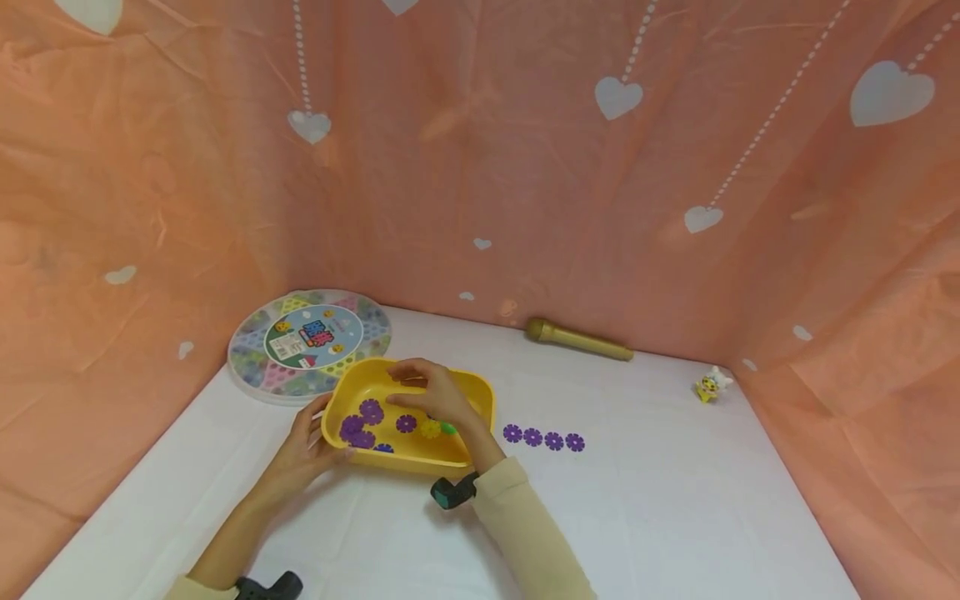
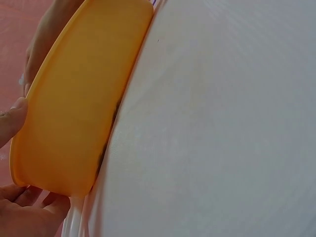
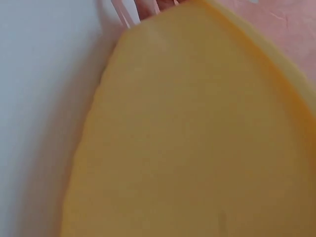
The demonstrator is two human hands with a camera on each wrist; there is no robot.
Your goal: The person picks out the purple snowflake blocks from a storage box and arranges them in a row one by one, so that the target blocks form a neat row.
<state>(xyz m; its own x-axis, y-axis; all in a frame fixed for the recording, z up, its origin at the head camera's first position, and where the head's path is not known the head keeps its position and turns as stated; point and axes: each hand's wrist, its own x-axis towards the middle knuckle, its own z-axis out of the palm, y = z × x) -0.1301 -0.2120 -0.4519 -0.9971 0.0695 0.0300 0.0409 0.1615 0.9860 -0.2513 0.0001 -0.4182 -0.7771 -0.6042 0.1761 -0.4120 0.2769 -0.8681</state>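
A yellow plastic tub [image 1: 420, 460] stands on the table with purple snowflake discs [image 1: 362, 437], a yellow one [image 1: 430, 428] and bits of green and blue inside. At its left end my left hand [image 1: 303, 454] grips the tub, thumb [image 2: 15, 118] at the front rim and fingers against the end wall. My right hand [image 1: 438, 396] reaches over the tub from the right, thumb and fingers apart and bent, with no disc visible between them. The tub's side wall fills most of the right wrist view, hiding that hand.
Right of the tub, several purple discs [image 1: 553, 441] lie in a row. A round Chinese-checkers-style board [image 1: 255, 346] lies behind left, close to the tub. A gold microphone [image 1: 577, 339] lies along the back, and a small figurine [image 1: 711, 384] stands far right. Pink curtain [image 1: 480, 167] encloses the table.
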